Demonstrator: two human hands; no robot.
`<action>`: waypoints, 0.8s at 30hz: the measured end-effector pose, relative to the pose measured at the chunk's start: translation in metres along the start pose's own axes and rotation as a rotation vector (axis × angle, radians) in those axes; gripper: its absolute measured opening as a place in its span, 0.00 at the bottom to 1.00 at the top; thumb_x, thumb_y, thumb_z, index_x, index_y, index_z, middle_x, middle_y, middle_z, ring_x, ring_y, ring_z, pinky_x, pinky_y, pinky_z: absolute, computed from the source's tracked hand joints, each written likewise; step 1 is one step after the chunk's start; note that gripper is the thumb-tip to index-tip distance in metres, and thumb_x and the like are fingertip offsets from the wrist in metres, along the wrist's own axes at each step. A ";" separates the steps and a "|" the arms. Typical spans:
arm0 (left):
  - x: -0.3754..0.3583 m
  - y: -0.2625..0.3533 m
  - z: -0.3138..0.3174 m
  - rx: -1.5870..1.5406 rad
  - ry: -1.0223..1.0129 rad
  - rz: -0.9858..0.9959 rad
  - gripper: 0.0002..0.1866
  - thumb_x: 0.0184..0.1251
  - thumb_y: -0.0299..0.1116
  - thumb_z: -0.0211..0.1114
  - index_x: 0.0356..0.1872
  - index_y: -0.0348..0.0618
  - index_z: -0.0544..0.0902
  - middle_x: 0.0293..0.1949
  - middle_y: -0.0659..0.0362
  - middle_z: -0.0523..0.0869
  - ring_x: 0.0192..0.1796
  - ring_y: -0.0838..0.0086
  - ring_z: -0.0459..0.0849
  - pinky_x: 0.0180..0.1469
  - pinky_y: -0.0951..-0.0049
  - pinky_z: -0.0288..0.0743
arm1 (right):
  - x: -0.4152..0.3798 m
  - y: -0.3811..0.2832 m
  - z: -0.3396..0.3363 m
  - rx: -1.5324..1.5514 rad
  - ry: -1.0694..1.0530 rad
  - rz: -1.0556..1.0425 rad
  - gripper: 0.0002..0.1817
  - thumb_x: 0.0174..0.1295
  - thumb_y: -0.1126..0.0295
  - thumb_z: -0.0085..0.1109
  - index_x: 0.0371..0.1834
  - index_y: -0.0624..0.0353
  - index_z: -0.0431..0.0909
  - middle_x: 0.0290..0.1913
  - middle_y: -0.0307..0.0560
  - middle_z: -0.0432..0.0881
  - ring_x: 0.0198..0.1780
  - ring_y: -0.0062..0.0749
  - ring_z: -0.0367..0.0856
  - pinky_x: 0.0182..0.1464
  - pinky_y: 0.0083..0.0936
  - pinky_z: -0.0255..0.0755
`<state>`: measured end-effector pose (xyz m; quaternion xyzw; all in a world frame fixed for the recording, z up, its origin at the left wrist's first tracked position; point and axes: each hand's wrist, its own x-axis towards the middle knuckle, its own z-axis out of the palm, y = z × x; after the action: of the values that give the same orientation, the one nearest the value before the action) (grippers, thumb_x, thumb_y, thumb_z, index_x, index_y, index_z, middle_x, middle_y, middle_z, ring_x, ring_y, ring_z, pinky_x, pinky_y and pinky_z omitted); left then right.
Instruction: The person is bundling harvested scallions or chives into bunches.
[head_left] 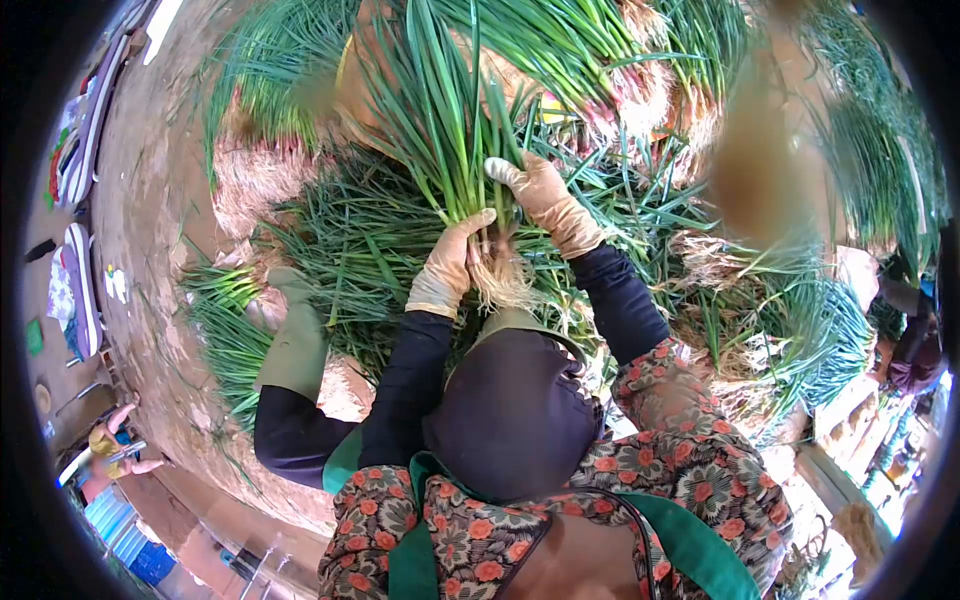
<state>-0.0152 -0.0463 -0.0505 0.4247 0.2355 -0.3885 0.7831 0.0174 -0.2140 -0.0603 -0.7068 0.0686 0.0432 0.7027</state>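
Note:
My left hand, in a cream glove, is closed round the lower stems of a bunch of spring onions. The green leaves point up and away, and pale stringy roots hang below. My right hand, gloved alike with a greyish thumb tip, is closed on stalks at the right side of the same bunch; its fingers are partly hidden. Beneath both hands lies a heap of loose green leaves and stalks.
Bundles of spring onions with roots lie at the upper left, upper right and right. An olive boot stands on the brown ground. A dark rounded form is close below my hands. Another person is far right.

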 end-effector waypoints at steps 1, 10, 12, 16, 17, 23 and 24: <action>-0.001 -0.001 0.004 0.062 0.061 0.047 0.08 0.57 0.35 0.67 0.26 0.45 0.78 0.15 0.64 0.74 0.16 0.78 0.71 0.21 0.78 0.66 | -0.004 0.003 -0.003 0.034 0.038 0.043 0.27 0.58 0.53 0.62 0.51 0.65 0.73 0.38 0.53 0.82 0.45 0.35 0.80 0.48 0.28 0.71; -0.012 -0.004 0.024 0.314 -0.055 0.199 0.03 0.59 0.27 0.63 0.33 0.39 0.79 0.23 0.58 0.82 0.20 0.75 0.78 0.23 0.78 0.71 | -0.021 -0.029 0.011 -0.831 0.049 -0.050 0.24 0.61 0.53 0.55 0.48 0.64 0.72 0.31 0.58 0.82 0.31 0.52 0.80 0.34 0.40 0.72; -0.017 0.002 0.022 0.187 -0.146 0.154 0.05 0.58 0.26 0.62 0.35 0.38 0.79 0.25 0.57 0.83 0.22 0.74 0.80 0.24 0.77 0.73 | -0.011 -0.003 0.017 -0.228 0.064 0.016 0.25 0.60 0.53 0.57 0.50 0.63 0.72 0.29 0.49 0.81 0.28 0.40 0.78 0.33 0.32 0.72; -0.015 0.004 0.007 -0.283 -0.515 0.006 0.15 0.60 0.30 0.60 0.48 0.39 0.74 0.28 0.61 0.77 0.29 0.75 0.77 0.35 0.66 0.74 | 0.002 -0.017 0.007 0.572 0.152 0.371 0.12 0.62 0.58 0.57 0.36 0.55 0.77 0.15 0.28 0.65 0.14 0.16 0.58 0.16 0.17 0.53; -0.021 0.009 0.010 -0.401 -0.622 -0.017 0.16 0.61 0.31 0.59 0.50 0.39 0.73 0.26 0.64 0.74 0.28 0.76 0.74 0.36 0.67 0.72 | 0.010 -0.020 -0.007 0.841 0.116 0.436 0.12 0.63 0.57 0.56 0.33 0.54 0.77 0.14 0.28 0.63 0.13 0.16 0.57 0.15 0.18 0.52; -0.043 0.018 0.023 -0.853 -0.969 -0.017 0.14 0.68 0.42 0.56 0.48 0.46 0.73 0.18 0.71 0.66 0.21 0.82 0.68 0.34 0.73 0.68 | 0.006 0.007 -0.024 0.078 -0.018 0.091 0.13 0.63 0.60 0.55 0.37 0.59 0.78 0.21 0.39 0.72 0.21 0.28 0.68 0.25 0.24 0.64; -0.047 0.024 0.031 -0.881 -1.051 0.040 0.12 0.68 0.40 0.56 0.46 0.46 0.73 0.18 0.71 0.68 0.21 0.82 0.70 0.34 0.73 0.69 | -0.003 0.019 -0.014 -0.275 -0.103 -0.077 0.13 0.62 0.61 0.56 0.38 0.61 0.77 0.27 0.46 0.76 0.29 0.34 0.74 0.32 0.27 0.69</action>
<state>-0.0221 -0.0452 0.0106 -0.1739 -0.0474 -0.3966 0.9001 0.0110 -0.2281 -0.0785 -0.7955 -0.0014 0.0612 0.6029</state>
